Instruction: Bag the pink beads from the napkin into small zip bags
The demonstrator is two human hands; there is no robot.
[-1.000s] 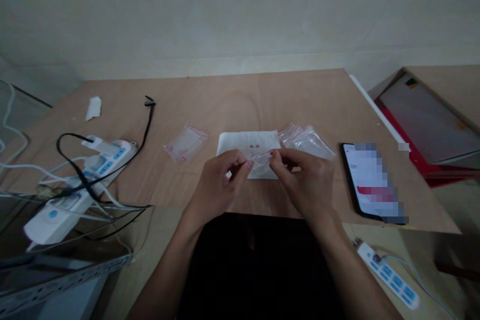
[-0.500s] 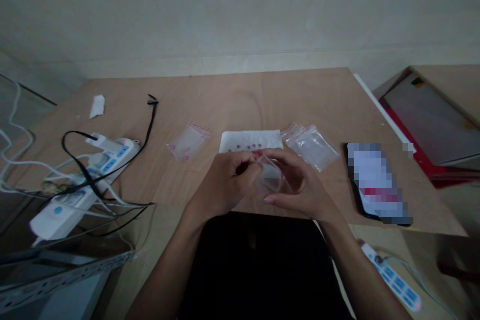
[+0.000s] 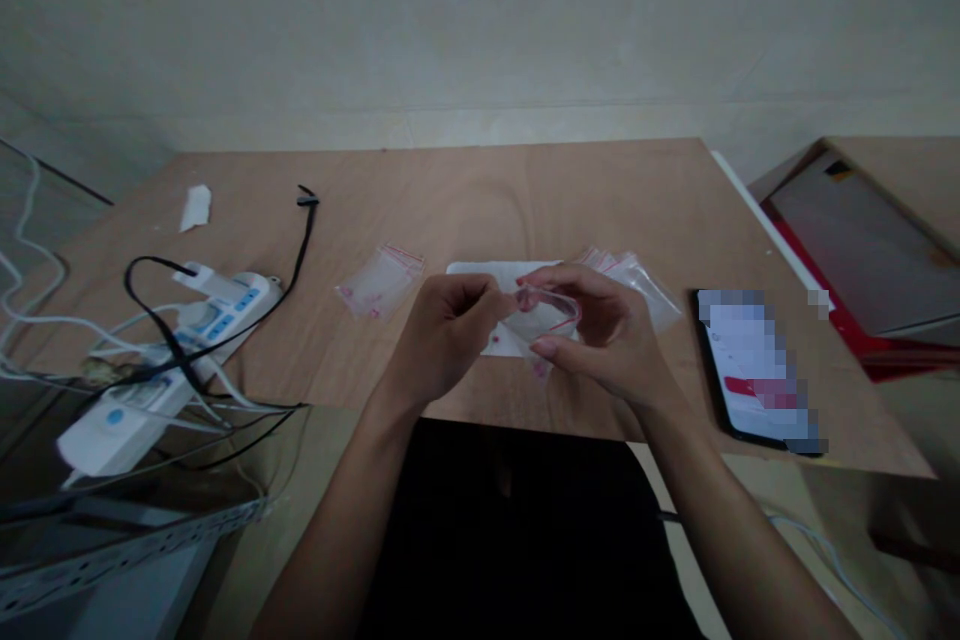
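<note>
Between both hands, above the table's front part, is a small clear zip bag (image 3: 553,320) with a red edge line, its mouth spread apart. My left hand (image 3: 446,335) is closed, thumb and forefinger pinched at the bag's left edge; whether something tiny is also in that pinch I cannot tell. My right hand (image 3: 611,330) grips the bag from the right, thumb below and fingers above. Some pinkish spots show low in the bag. Behind and below the hands lies a white paper (image 3: 469,268) with a small red piece on it, partly covered by my fingers.
Left of the hands lie clear bags (image 3: 381,282) with red bits inside. A pile of clear zip bags (image 3: 651,290) is at the right, partly behind my right hand. Further right rests a phone (image 3: 754,365). A power strip (image 3: 172,375) with tangled cables occupies the left edge.
Both hands have moved slightly up and away from me. The bag's mouth now shows wider, and my left fingers have shifted from over the bag to its left edge.
</note>
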